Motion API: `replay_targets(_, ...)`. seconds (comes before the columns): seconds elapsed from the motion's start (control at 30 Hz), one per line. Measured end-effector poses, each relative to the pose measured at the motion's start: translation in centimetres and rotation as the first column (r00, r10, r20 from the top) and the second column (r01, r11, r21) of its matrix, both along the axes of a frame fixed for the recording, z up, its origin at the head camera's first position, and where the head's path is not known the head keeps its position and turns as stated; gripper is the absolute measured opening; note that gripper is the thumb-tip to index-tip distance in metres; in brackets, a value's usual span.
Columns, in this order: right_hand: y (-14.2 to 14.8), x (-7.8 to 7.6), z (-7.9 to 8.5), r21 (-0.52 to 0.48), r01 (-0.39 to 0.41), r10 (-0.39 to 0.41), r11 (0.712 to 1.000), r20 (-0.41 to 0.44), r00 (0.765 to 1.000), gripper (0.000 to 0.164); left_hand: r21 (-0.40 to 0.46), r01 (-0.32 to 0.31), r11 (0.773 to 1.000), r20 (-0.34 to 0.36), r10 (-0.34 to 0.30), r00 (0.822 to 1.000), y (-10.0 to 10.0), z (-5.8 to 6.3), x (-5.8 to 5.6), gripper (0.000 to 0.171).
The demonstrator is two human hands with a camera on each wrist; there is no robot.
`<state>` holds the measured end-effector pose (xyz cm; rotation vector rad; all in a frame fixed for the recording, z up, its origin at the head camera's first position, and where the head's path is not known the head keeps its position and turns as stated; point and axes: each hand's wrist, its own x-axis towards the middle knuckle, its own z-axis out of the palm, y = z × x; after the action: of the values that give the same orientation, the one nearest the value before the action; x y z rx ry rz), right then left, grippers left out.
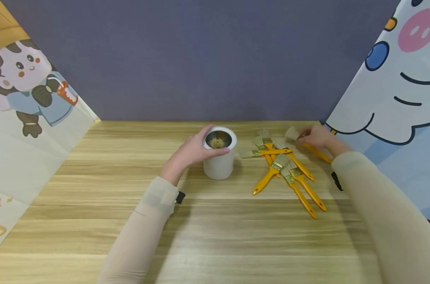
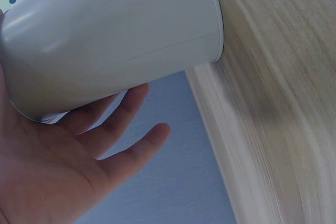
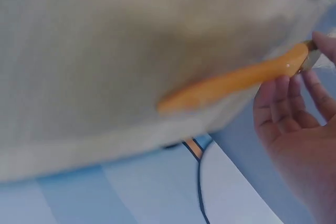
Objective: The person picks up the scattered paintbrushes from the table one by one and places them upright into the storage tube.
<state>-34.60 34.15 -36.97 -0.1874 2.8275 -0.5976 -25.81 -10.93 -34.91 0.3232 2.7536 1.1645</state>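
Observation:
A white cylindrical can with a dark metallic inside stands upright on the wooden table. My left hand grips it near the top, the thumb along the near rim and the other fingers round the far side. Tan bristles show inside the can; what they belong to is hidden. At the right, my right hand pinches a paintbrush by its metal band, between thumb and fingers. Its yellow-orange handle slants down toward the table, and its pale bristles point left in the head view.
Several yellow-handled paintbrushes lie in a crossed pile on the wooden table, between the can and my right hand. A dark grey wall rises at the back. Cartoon-printed panels stand at both sides.

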Motion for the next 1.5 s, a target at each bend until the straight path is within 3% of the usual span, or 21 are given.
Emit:
replay_targets(0.23,-1.0,-0.1,5.1,-0.195,0.015,-0.030,0.981,-0.074,0.997,0.064,-0.008,0.002,1.000,-0.002,-0.002,1.000,0.0,0.2,0.1,0.116)
replay_targets(0.47,-3.0,0.5,9.6,-0.268,-0.004,-0.035,0.963,-0.142,0.989,0.062,0.000,0.007,1.000,-0.001,-0.007,1.000,-0.1,0.1,0.2,0.117)
replay_targets(0.7,-6.8,1.6,12.8,-0.354,-0.065,0.002,0.933,-0.176,0.984,0.051,-0.003,0.002,1.000,0.007,-0.002,1.000,-0.2,0.0,0.1,0.118)
replay_targets(0.83,-9.8,2.5,14.3,-0.427,-0.116,0.036,0.897,-0.192,0.981,0.047,-0.001,0.008,1.000,0.004,-0.008,1.000,-0.3,-0.1,0.0,0.118)
replay_targets(0.93,-12.1,3.5,15.4,-0.522,-0.173,0.067,0.835,-0.217,0.974,0.040,-0.005,0.013,1.000,-0.003,-0.013,1.000,-0.2,-0.1,0.0,0.117)
replay_targets(1.03,-14.5,4.6,16.1,-0.655,-0.260,0.113,0.710,-0.258,0.959,0.030,-0.011,0.024,1.000,-0.005,-0.024,1.000,-0.1,-0.1,0.1,0.117)
replay_targets(1.13,-16.7,5.6,16.2,-0.753,-0.343,0.160,0.562,-0.308,0.938,0.024,-0.013,0.028,1.000,-0.001,-0.028,1.000,0.0,-0.1,0.1,0.117)
replay_targets(1.17,-17.4,5.9,16.2,-0.770,-0.361,0.170,0.526,-0.321,0.932,0.024,-0.012,0.027,1.000,0.002,-0.027,1.000,0.0,-0.1,0.1,0.117)
replay_targets(1.2,-18.1,6.2,16.1,-0.773,-0.380,0.178,0.509,-0.337,0.924,0.024,-0.012,0.027,1.000,0.004,-0.027,1.000,0.0,-0.1,0.1,0.117)
replay_targets(1.3,-19.9,6.5,15.7,-0.748,-0.416,0.215,0.517,-0.357,0.909,0.024,-0.010,0.028,1.000,0.015,-0.028,0.999,0.0,0.0,0.1,0.117)
replay_targets(1.5,-22.7,6.0,13.1,-0.599,-0.441,0.303,0.668,-0.323,0.897,0.028,-0.003,0.034,0.999,0.037,-0.034,0.999,-0.2,-0.1,0.0,0.116)
